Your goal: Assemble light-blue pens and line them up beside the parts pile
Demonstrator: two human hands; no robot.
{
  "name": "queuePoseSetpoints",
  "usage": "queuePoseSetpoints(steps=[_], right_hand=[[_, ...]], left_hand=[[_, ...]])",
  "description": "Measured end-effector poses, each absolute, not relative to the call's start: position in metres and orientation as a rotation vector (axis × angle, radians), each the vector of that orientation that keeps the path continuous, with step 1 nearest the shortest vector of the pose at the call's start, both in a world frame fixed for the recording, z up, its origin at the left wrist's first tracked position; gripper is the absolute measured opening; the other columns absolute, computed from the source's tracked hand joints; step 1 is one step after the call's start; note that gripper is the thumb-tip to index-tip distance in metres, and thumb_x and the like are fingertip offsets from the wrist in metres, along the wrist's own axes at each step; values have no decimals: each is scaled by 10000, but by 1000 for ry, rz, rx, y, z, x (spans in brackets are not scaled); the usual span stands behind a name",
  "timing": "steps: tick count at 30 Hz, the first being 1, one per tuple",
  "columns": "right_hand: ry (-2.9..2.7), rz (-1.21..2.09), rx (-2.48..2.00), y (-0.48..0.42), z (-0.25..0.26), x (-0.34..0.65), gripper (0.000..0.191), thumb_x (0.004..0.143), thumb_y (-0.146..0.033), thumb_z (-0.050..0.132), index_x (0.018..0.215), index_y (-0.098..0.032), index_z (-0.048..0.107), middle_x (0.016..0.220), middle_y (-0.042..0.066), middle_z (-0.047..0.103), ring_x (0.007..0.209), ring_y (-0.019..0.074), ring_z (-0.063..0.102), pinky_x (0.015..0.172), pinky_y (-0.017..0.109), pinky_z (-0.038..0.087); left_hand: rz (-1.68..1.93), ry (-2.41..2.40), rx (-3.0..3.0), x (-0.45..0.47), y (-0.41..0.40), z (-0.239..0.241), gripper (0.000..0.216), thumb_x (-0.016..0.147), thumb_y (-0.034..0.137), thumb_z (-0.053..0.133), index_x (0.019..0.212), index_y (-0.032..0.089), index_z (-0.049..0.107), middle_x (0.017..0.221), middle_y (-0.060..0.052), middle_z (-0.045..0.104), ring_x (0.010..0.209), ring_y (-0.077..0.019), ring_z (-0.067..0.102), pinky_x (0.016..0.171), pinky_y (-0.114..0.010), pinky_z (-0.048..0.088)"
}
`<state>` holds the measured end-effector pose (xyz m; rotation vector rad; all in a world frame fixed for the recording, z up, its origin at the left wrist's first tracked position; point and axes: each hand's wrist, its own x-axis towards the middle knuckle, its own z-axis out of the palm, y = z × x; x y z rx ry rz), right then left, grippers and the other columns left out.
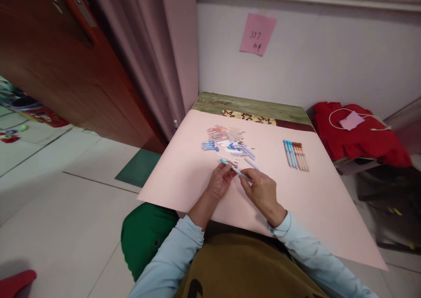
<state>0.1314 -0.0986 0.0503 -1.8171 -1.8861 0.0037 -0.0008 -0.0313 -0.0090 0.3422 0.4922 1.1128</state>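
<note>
Lying beyond the pen [234, 168], seemingly loose parts [228, 143].

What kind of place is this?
Probably a room in a home, set up as a small work spot: a curtain beside a wooden door, a pink note stuck on the wall, and a small table under a pink sheet with pen parts and a row of pens.
</note>
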Motion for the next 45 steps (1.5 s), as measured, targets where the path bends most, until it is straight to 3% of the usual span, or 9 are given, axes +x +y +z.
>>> queuePoseSetpoints(steps=[8, 13, 18, 24, 27, 33, 36, 41, 45], right_hand=[[-1742, 356, -1912, -94, 52, 125, 236, 917, -396, 509, 979, -262, 693, 786, 4, 742, 669, 184, 671, 590, 259, 389], [-1558, 744, -1776, -89, 49, 126, 309, 946, -442, 446, 864, -243, 667, 711, -6, 720, 602, 158, 666, 610, 253, 452], [-1441, 913, -1671, -84, 34, 125, 435, 940, -550, 413, 793, -216, 650, 672, 24, 699, 575, 163, 648, 598, 263, 479], [-1374, 906, -1656, -91, 26, 124, 384, 852, -545, 567, 1024, -206, 622, 746, 15, 696, 615, 161, 619, 578, 259, 466], [-1373, 811, -1721, -97, 27, 128, 350, 786, -503, 655, 959, -201, 620, 726, 3, 672, 581, 150, 570, 547, 252, 431], [-1342, 820, -1751, -101, 30, 133, 339, 820, -539, 610, 742, -211, 642, 644, 5, 663, 565, 153, 575, 562, 254, 437], [-1317, 982, -1668, -100, 29, 129, 421, 867, -589, 528, 742, -208, 655, 651, 28, 683, 580, 169, 614, 599, 273, 479], [-1172, 1175, -1562, -100, 29, 122, 569, 889, -680, 408, 762, -180, 648, 562, 24, 625, 477, 151, 559, 522, 270, 461], [-1235, 1061, -1584, -101, 30, 123, 502, 841, -664, 520, 887, -181, 652, 609, 3, 626, 520, 143, 552, 526, 257, 446]], left_hand=[[1102, 526, 361, -1, -31, -8, 239, 692, 201, 807, 885, 100, 709, 780, -50, 697, 748, -131, 641, 761, -259, 502], [1056, 560, 393, -3, -31, -10, 258, 716, 237, 798, 916, 104, 705, 898, -88, 723, 697, -114, 639, 540, -192, 469], [1044, 570, 391, -4, -31, -12, 286, 718, 264, 806, 923, 106, 684, 912, -112, 738, 777, -150, 693, 655, -208, 551], [1105, 590, 406, -2, -32, -13, 255, 742, 241, 786, 925, 108, 669, 886, -105, 737, 840, -162, 707, 694, -196, 555], [1113, 611, 394, 0, -31, -13, 253, 725, 226, 798, 909, 108, 673, 877, -100, 739, 830, -156, 707, 692, -192, 554], [1093, 608, 389, -1, -30, -14, 268, 713, 237, 807, 904, 104, 673, 871, -101, 742, 804, -150, 705, 672, -185, 551], [1059, 595, 406, -3, -30, -13, 276, 729, 255, 795, 921, 101, 669, 917, -124, 743, 794, -158, 708, 651, -192, 551], [1028, 578, 386, -7, -31, -9, 274, 727, 260, 799, 918, 113, 670, 891, -100, 736, 864, -212, 719, 634, -220, 566], [1072, 572, 396, -5, -32, -9, 260, 731, 257, 796, 907, 107, 676, 863, -85, 730, 824, -197, 720, 660, -229, 576]])
